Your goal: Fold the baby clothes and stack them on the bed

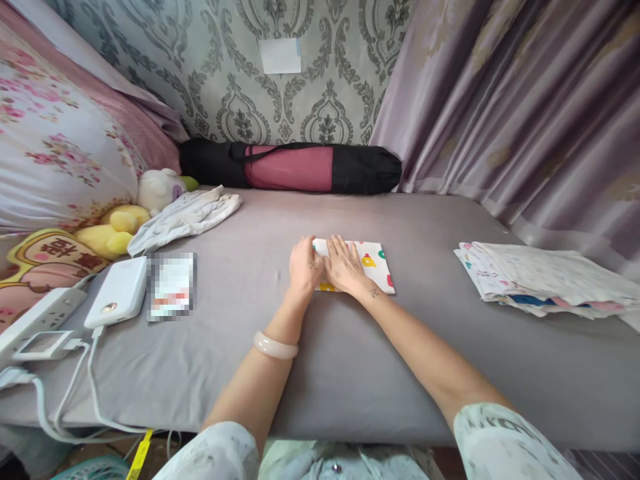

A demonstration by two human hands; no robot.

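Observation:
A folded white cloth [379,272] with colourful printed shapes lies flat on the grey bed sheet in front of me. My left hand [305,268], a pale bangle on its wrist, curls its fingers at the cloth's left edge. Flat on the cloth, just to the right of it, rests my right hand [344,265] with its fingers stretched out. The two hands touch or nearly touch, and they hide the left part of the cloth.
To the right lies a stack of folded cloths [540,273]. On the left are a crumpled white garment [185,217], a white power bank [119,292], a power strip [45,320] with cables and plush toys [113,230]. A black and pink rolled bag [290,168] lies along the wall.

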